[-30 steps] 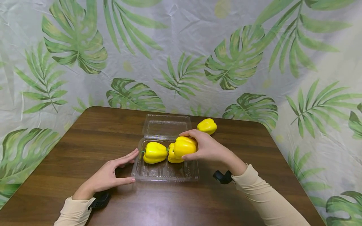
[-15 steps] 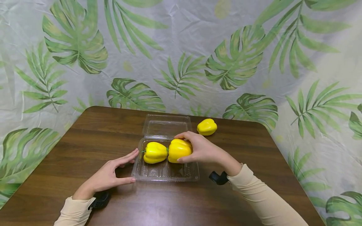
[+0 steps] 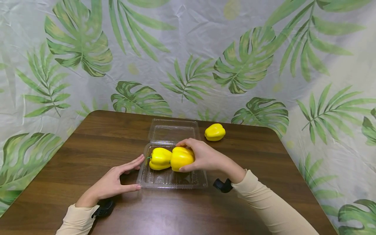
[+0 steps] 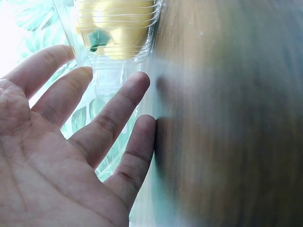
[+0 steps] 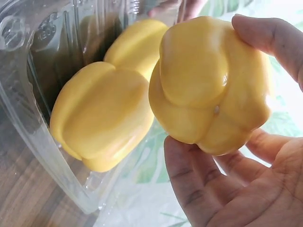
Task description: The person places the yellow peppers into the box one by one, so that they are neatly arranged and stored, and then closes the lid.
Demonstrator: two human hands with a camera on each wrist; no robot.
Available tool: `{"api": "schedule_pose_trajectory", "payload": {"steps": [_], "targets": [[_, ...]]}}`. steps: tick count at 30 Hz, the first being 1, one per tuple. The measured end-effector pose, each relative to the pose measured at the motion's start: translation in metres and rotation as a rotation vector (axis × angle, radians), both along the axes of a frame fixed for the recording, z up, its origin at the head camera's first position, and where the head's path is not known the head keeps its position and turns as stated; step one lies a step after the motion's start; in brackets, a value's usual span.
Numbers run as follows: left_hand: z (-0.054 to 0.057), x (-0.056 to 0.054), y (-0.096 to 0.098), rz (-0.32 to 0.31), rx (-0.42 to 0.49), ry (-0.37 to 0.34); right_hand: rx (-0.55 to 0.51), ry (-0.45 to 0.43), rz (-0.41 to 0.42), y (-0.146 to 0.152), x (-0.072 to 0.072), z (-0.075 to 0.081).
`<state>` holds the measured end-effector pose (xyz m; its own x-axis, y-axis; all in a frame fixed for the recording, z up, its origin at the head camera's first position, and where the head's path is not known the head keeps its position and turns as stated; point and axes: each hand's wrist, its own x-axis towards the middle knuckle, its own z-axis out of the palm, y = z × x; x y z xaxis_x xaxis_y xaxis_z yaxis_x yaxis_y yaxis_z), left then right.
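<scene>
Right hand grips a yellow pepper, thumb on the near side, fingers curled over the top and far side; in the wrist view the pepper sits in the fingertips, blossom end toward the camera, palm below it. Change over the last second: that pepper has travelled left and down, from above the right part of the tray to a spot low in it, now touching or just beside the left pepper. A third pepper, seen a second ago in the tray behind the held one, is hidden in the head view now; the wrist view shows two peppers already in the tray, the nearer one and another past it. Cannot tell if the held pepper rests on the tray floor yet; the hand is not off it. Left hand unchanged: flat on the worktop, fingers straight and spread, fingertips at the tray's left edge, thumb near the front left corner, holding nothing; wrist view shows the fingers against the clear wall. Lid lies open behind, same as before. A spare pepper is on the worktop right of the lid, well apart from both hands, not moved. Judgement: placing of this pepper is nearly done, release pending; one pepper left outside the tray.
</scene>
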<state>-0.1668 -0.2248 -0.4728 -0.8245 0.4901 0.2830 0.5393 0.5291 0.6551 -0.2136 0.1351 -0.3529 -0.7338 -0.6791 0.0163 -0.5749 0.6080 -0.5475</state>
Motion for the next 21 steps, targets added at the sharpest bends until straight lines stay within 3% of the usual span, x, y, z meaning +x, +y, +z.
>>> {"api": "schedule_pose_trajectory", "payload": {"steps": [21], "targets": [[0.0, 0.001, 0.0, 0.009, -0.01, -0.014, 0.048, -0.004, 0.061, -0.02, 0.003, 0.003]]}}
